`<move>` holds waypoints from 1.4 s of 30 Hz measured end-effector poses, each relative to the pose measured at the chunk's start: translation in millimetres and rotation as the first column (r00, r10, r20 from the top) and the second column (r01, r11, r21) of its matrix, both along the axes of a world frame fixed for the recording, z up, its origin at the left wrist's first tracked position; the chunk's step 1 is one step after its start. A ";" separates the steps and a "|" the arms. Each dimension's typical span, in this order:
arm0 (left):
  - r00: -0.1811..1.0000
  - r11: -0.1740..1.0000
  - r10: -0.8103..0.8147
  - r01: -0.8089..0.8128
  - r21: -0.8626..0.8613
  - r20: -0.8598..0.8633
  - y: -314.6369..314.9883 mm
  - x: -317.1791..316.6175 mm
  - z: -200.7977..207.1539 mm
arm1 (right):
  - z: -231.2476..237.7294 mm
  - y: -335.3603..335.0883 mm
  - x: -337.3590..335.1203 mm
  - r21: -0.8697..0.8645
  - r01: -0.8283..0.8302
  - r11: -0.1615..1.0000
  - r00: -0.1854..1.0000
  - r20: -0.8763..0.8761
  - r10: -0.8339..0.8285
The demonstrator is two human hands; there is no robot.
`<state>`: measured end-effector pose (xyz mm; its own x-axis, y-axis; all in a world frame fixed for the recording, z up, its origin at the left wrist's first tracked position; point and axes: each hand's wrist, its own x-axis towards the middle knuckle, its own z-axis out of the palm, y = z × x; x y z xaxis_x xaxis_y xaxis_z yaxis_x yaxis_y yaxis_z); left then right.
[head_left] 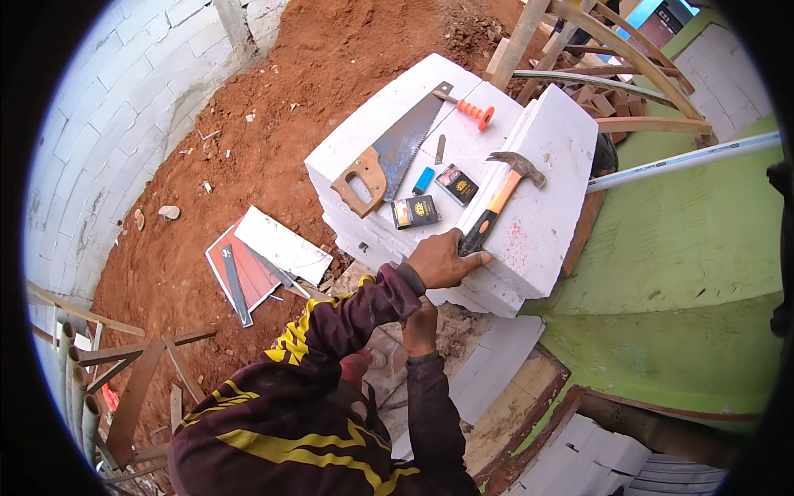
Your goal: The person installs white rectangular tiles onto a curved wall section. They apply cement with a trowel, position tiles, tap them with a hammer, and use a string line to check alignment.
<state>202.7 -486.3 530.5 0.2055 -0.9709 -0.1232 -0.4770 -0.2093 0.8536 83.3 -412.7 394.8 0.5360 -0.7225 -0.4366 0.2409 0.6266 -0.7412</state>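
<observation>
Nudged by the left hand [444, 261], the hammer [502, 194] could slide off the white block [552, 219] (whether the fingers grip cannot be told).

A pale block wall [116, 107] with visible joints curves along the left, with a grey upright post [237, 29] near its upper end. Loose reddish-brown soil [215, 165] covers the ground beside it, strewn with small pale scraps. On the right spreads a scuffed green-painted surface [678, 248], and beyond it stands another whitish block wall [728, 74]. Timber framing [653, 50] arches across the upper right; wooden boards [136, 397] lean at lower left. Even daylight lights the site.
</observation>
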 end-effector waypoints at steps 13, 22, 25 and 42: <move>0.864 0.981 0.115 -0.175 -0.079 -0.490 26.4 2.6 -10.5 | 35.7 9.8 -11.5 0.001 0.131 0.991 0.989 -0.063 -0.130; 0.998 0.985 0.003 0.007 -0.172 0.056 -4.3 8.8 5.8 | 88.5 -97.6 -137.2 -0.642 0.524 0.560 0.533 -0.267 -0.803; 0.976 0.999 -0.003 -0.006 -0.039 -0.219 3.5 24.3 21.1 | 97.6 -139.9 -133.3 -0.693 0.299 0.656 0.592 -0.404 -0.697; 0.918 0.994 0.022 0.023 -0.109 0.395 12.7 81.2 -55.2 | 123.2 -157.4 -143.3 -0.376 0.192 0.907 0.814 -0.456 -0.361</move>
